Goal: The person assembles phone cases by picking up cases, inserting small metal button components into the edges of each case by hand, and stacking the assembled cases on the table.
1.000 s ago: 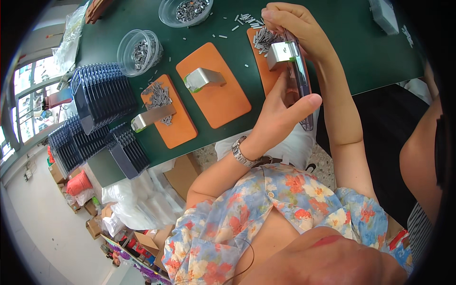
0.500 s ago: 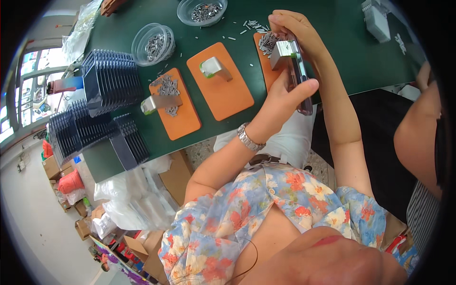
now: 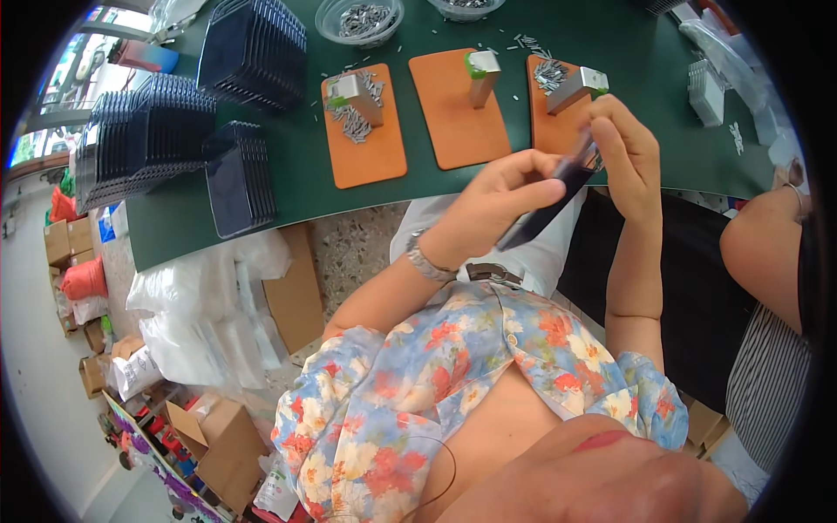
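A thin, dark rectangular case (image 3: 551, 207) with a shiny rim is held tilted above my lap, just off the table's near edge. My left hand (image 3: 501, 200), a metal watch on its wrist, closes round the case's side with the thumb across it. At the upper end, my right hand (image 3: 629, 157) has bent fingers against the case; the fingertips are partly hidden. Beyond it lies the right orange board (image 3: 549, 129), bearing a metal block (image 3: 575, 87) with green on its end and a heap of small metal pins (image 3: 549, 73).
Two more orange boards (image 3: 436, 87) carry metal blocks, the left one with pins too. Stacks of dark cases (image 3: 248, 57) stand at left. Clear bowls (image 3: 357, 22) of pins sit at the back. At far right shows another person's arm (image 3: 763, 240).
The case has come away from the right board's block toward my body and tilted over. Both hands moved with it; the right hand shifted to its upper end. The view has shifted.
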Available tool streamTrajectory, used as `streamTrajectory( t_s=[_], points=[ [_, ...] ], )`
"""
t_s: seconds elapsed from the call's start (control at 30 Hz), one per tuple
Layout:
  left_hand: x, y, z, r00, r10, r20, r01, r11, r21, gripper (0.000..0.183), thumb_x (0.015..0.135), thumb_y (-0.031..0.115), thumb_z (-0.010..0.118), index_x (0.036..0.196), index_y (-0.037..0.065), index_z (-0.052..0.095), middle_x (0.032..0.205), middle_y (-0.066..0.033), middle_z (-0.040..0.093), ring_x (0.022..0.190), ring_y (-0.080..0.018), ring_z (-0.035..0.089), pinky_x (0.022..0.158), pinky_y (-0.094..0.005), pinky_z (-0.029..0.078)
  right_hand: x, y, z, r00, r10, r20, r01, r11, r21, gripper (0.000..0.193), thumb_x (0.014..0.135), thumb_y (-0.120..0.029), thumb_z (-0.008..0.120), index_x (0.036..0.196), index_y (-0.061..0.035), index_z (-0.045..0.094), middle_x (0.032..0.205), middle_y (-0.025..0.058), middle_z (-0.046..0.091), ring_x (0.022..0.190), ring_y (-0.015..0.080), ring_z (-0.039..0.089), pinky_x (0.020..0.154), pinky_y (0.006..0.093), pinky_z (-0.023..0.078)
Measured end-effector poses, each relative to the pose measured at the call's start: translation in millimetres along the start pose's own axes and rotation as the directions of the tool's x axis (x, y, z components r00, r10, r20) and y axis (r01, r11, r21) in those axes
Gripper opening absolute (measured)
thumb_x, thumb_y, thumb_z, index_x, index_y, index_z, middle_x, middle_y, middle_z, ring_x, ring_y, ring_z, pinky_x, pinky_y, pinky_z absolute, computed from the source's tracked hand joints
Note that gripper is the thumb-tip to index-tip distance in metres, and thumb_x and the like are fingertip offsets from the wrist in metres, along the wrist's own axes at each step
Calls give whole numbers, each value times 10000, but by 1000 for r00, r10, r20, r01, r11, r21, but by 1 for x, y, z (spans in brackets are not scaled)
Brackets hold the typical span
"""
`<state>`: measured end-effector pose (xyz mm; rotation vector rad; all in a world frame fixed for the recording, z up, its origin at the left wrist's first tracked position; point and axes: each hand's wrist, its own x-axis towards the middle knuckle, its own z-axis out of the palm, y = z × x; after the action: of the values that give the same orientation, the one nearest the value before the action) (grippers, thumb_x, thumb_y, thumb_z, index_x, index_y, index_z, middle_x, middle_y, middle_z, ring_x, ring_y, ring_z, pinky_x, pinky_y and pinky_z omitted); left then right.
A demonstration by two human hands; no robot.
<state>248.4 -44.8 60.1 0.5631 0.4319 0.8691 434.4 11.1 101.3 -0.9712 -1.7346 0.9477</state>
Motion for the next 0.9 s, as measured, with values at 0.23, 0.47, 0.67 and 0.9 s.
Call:
streamTrajectory(
  t_s=[0.23,0.47,0.67,0.9],
  points=[
    [-48,2,-47,934,240,-263,-161,943,290,299,906,165,656,1114,-29,566,1219,-120,569,1043,-131,588,892,-278,488,7,11,43,913,277,300,-365,883,295,230,986,-220,535,928,-10,611,625,-74,411,540,9,320,491,200,233],
    [-42,6,-60,730,684,-20,129,-108,986,1138,635,390,858,1448,-94,226,1270,-226,442,1151,-373,474,961,-431,408,37,12,95,908,377,181,-418,819,393,227,1008,-237,510,916,-38,570,625,-89,375,551,2,310,481,191,232],
    [-26,19,-89,774,612,-164,3,256,967,1117,695,300,814,1489,-65,118,1273,-200,429,1123,-316,498,942,-384,426,69,30,90,978,129,166,-171,947,273,201,1001,-172,518,1026,4,612,702,-42,487,635,14,454,547,182,319],
    [-9,20,-128,777,590,-219,-218,579,786,958,756,152,744,1511,13,171,1402,-148,418,1210,-242,519,1009,-365,428,101,68,95,983,154,104,-160,986,52,207,905,-49,624,1109,-9,623,802,-46,494,732,26,425,662,175,342]
  ],
)
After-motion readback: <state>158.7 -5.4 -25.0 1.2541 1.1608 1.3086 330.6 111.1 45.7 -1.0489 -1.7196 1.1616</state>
